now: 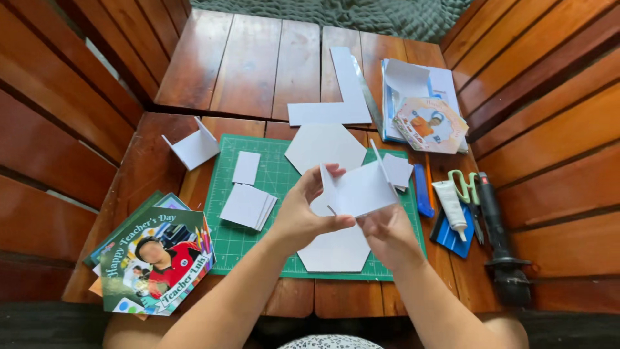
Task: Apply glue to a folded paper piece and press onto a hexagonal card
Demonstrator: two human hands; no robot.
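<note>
Seen from above, two bare hands hold a folded white card piece [359, 189] just over a green cutting mat [226, 239]. The left hand [302, 210] pinches its lower left edge between thumb and fingers; the right hand [386, 234] grips it from beneath, fingers closed. On the mat lie a white hexagon [325, 147], another hexagon [336, 252] under the hands, and a stack of white rectangles [248, 206]. Right of the mat lie a glue tube [450, 205] and green-handled scissors [464, 187]. Left of it sit printed hexagonal cards [155, 258].

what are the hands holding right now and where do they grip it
Both hands hold a folded white card piece above the green cutting mat: the left hand pinches its lower left edge, the right hand grips its bottom right edge.
</note>
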